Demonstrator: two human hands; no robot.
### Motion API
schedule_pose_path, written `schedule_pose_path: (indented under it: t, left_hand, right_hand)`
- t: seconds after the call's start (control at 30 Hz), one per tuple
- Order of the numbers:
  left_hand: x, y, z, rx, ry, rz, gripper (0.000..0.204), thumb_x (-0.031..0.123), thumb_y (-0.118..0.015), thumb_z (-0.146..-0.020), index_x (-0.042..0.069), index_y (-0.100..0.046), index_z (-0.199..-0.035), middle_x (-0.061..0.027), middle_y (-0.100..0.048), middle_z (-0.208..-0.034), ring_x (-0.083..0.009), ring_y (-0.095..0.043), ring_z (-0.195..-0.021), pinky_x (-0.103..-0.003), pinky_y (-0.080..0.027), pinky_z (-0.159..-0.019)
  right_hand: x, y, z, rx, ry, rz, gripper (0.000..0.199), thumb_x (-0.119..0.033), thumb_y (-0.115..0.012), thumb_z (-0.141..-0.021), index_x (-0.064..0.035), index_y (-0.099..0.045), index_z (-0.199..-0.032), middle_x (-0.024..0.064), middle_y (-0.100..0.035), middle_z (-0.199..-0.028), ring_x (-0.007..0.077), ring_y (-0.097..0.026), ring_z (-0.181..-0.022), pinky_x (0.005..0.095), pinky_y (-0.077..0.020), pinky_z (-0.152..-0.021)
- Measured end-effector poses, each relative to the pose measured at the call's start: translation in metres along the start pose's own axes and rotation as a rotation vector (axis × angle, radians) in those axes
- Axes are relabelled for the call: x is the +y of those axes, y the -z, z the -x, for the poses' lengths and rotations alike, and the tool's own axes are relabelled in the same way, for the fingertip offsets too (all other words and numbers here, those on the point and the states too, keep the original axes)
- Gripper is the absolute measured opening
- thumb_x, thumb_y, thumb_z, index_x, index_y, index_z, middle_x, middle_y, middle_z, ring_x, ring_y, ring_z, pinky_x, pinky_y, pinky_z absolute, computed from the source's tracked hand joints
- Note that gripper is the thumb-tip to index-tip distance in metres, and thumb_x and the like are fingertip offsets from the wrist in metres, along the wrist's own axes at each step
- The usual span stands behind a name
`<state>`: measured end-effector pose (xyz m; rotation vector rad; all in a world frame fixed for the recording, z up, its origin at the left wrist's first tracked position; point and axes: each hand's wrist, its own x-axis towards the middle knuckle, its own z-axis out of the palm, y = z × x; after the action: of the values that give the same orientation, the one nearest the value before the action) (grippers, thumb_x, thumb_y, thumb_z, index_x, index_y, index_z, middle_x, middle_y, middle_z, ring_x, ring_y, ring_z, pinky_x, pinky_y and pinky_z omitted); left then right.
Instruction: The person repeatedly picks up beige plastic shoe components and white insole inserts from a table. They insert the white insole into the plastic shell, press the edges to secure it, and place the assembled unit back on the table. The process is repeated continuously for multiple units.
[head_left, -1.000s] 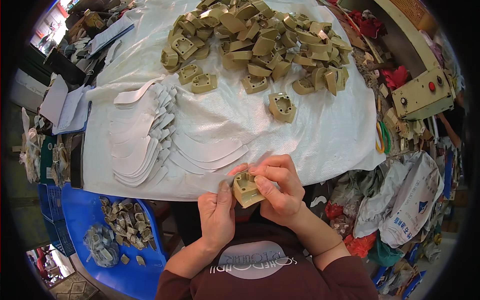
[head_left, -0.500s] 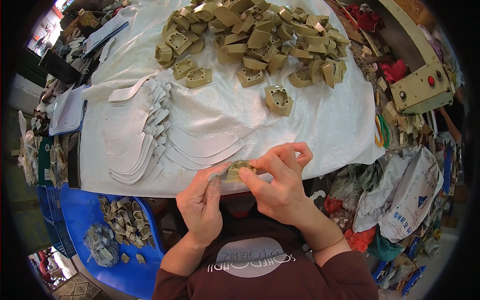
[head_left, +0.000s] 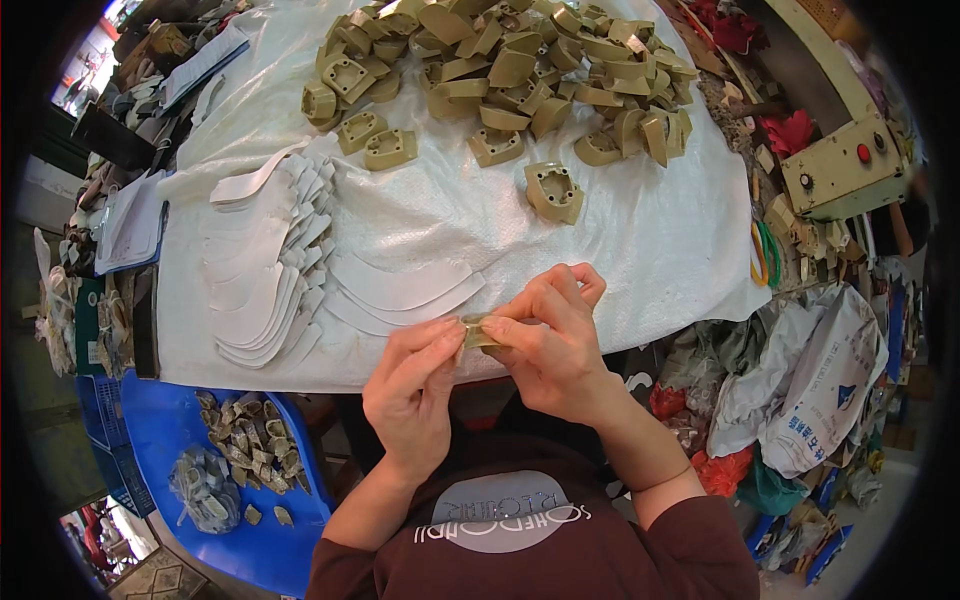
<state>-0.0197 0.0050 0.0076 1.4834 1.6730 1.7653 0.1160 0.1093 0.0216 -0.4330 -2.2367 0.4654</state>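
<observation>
Olive-tan moulded piece (head_left: 481, 333) with a slight gloss: we find it inside the two-handed grip, largely covered by fingers. The left hand (head_left: 411, 388) closes thumb and fingertips at the piece's left end; what else those fingertips cover, we cannot tell. The right hand (head_left: 553, 362) pinches the right end between thumb and forefinger. We locate the grip above the near margin of the white woven plastic sheet (head_left: 640, 245). Just beyond the grip, to its left, we note curved white strips (head_left: 400, 293) fanned flat; farther left, a thick overlapping stack of similar strips (head_left: 245, 265). Beyond the grip, slightly right, lies one loose olive-tan block (head_left: 553, 205).
</observation>
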Motion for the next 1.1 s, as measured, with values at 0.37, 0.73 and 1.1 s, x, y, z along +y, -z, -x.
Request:
schedule_pose_path:
  t: [0.37,0.73,1.1]
  left_hand:
    - [-0.002,-0.002,-0.009,0.001,-0.211,-0.052,0.019,0.013,-0.072,-0.080,0.003,-0.057,-0.075,-0.0036,-0.044,-0.059,-0.0196,-0.042,-0.055,-0.027,-0.034,-0.048]
    - [-0.006,0.015,-0.010,0.079,-0.314,-0.194,0.030,-0.005,-0.074,-0.056,0.009,-0.066,-0.081,-0.0011,-0.050,-0.073,-0.0219,-0.047,-0.073,-0.030,-0.039,-0.063]
    - [0.014,0.012,-0.007,-0.032,-0.263,0.149,0.039,-0.011,-0.071,-0.056,0.008,-0.059,-0.088,-0.0134,-0.059,-0.100,-0.0350,-0.059,-0.096,-0.039,-0.049,-0.077]
  right_hand:
    - [-0.011,0.012,-0.003,-0.294,-0.077,-0.359,0.038,-0.002,-0.069,-0.064,-0.0107,-0.060,-0.100,0.0026,-0.049,-0.081,0.0213,-0.047,-0.081,0.0405,-0.0270,-0.080]
    - [-0.019,0.012,-0.008,-0.086,-0.083,-0.198,0.038,-0.022,-0.075,-0.070,-0.0111,-0.061,-0.104,0.0052,-0.058,-0.111,0.0286,-0.047,-0.100,0.0432,-0.0321,-0.088]
    - [-0.031,-0.004,0.019,0.166,-0.888,-1.207,0.029,-0.023,-0.050,-0.097,0.0019,-0.050,-0.112,0.0160,-0.062,-0.107,0.0192,-0.060,-0.096,0.0328,-0.0505,-0.084]
